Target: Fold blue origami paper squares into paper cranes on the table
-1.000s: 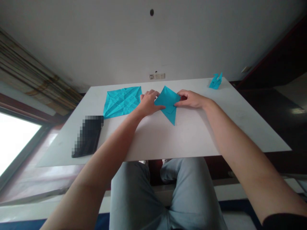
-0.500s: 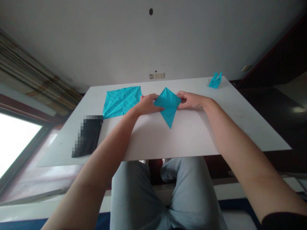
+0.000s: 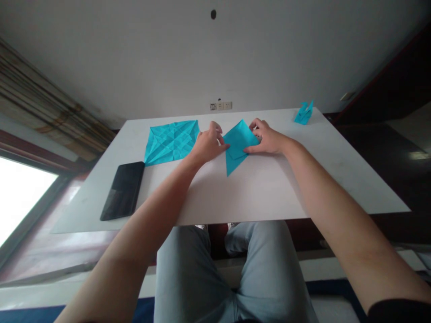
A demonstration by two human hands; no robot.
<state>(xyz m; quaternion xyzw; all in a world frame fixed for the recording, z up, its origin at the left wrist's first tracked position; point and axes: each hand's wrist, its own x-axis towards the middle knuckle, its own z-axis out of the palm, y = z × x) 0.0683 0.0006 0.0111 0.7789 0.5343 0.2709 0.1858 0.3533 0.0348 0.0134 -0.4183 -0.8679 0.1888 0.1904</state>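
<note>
Folded paper (image 3: 239, 140), white table (image 3: 249, 197), grey wall (image 3: 269, 54), curtain (image 3: 43, 98)

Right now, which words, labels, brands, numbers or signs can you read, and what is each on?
None can be read.
Folded blue paper: no lettering shows.
Creased blue sheet: only fold lines show.
Small folded blue figure: no lettering shows.
Black flat device: no legible text.
Wall sockets: any markings are too small to read.

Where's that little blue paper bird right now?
In the head view, the paper bird stands on the white table, near its far right corner, beyond and rightward of the right hand.
</note>
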